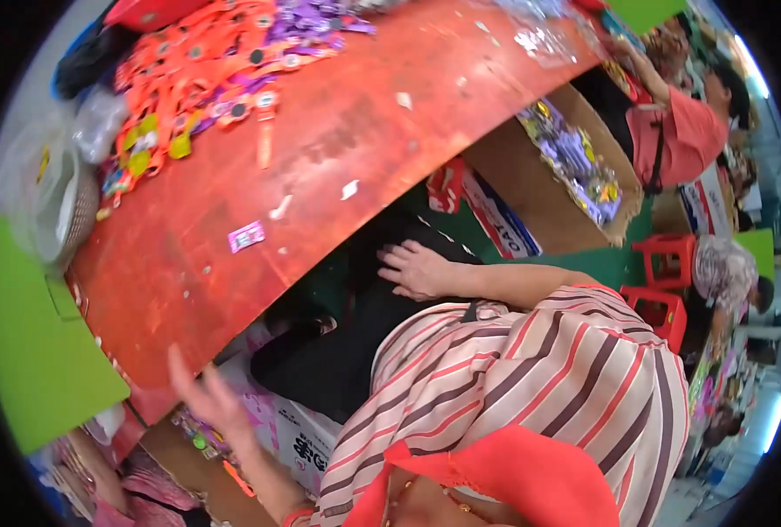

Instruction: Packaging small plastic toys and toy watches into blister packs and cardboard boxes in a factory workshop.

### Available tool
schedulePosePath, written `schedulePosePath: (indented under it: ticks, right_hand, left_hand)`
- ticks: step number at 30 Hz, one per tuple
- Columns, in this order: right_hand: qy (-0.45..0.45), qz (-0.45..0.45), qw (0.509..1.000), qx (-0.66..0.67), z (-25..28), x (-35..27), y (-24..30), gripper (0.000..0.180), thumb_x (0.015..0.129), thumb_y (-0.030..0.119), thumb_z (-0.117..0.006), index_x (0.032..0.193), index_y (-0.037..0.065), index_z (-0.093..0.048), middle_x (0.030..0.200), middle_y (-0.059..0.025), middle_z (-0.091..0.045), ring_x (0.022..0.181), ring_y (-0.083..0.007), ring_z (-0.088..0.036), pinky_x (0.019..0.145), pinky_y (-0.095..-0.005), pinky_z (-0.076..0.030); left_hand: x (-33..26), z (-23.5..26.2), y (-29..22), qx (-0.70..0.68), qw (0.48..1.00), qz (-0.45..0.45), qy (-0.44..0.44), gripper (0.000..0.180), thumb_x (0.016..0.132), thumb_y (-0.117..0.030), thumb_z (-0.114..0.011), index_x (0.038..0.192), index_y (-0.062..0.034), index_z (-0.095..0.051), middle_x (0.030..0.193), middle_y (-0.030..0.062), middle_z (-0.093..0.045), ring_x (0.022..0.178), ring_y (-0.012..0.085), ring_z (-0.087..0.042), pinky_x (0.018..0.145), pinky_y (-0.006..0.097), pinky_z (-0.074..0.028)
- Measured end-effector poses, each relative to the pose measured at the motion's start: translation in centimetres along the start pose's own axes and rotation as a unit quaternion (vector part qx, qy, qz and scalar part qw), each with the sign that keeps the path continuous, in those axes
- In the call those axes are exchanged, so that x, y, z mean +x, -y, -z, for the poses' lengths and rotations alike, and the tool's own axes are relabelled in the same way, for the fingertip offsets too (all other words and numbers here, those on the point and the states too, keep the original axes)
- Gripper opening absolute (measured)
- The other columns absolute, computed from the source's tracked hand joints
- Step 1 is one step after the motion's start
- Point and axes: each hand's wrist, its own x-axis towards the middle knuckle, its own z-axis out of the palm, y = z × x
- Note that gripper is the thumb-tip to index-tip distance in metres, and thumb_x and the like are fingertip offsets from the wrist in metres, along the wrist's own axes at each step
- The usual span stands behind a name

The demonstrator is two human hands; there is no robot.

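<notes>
My left hand (215, 404) is raised by the near left edge of the red table (338, 228), slightly blurred, fingers apart and nothing in it. Below it an open cardboard box (180, 461) holds small colourful items. My right hand (419, 270) lies on my black-trousered leg, fingers spread and empty. On the tabletop, nearest to my hands, is a small pink packet (246, 236). A single orange toy wristwatch (266, 132) lies farther back, beside a heap of orange toy watches (193, 66). Purple ones (311, 22) adjoin that heap.
White scraps (349, 189) dot the table. A white basket (76, 206) stands at its left end, near a green surface (30, 334). Right of the table is a cardboard box of purple packets (571, 162). Red stools (658, 312) and people, one in a pink shirt (676, 136), are beyond.
</notes>
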Motion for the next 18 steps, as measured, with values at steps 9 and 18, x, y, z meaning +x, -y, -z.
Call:
schedulePosePath:
  ticks: [9, 18]
  right_hand:
    - [-0.069, -0.222, 0.939, 0.255, -0.5, -3.2, -4.8, 0.061, 0.088, 0.044, -0.056, 0.139, 0.013, -0.042, 0.143, -0.0198, -0.037, 0.13, -0.0387, -0.037, 0.099, -0.051, -0.036]
    - [-0.177, -0.401, 0.868, 0.234, -18.1, 0.0, -25.2, 0.039, 0.086, 0.034, -0.054, 0.118, 0.011, -0.058, 0.116, -0.0186, -0.058, 0.106, -0.0349, -0.058, 0.08, -0.0489, -0.05]
  left_hand:
    - [4.3, -25.8, -20.4, -0.084, 0.932, -0.293, 0.195, 0.056, 0.079, -0.003, -0.061, 0.134, -0.0041, -0.047, 0.142, 0.0197, -0.04, 0.132, 0.0363, -0.037, 0.107, 0.046, -0.027]
    - [5.9, -34.2, -23.3, 0.095, 0.912, -0.286, 0.277, 0.057, 0.086, -0.025, -0.06, 0.137, -0.0063, -0.045, 0.148, 0.0259, -0.027, 0.138, 0.0439, -0.023, 0.108, 0.06, -0.016]
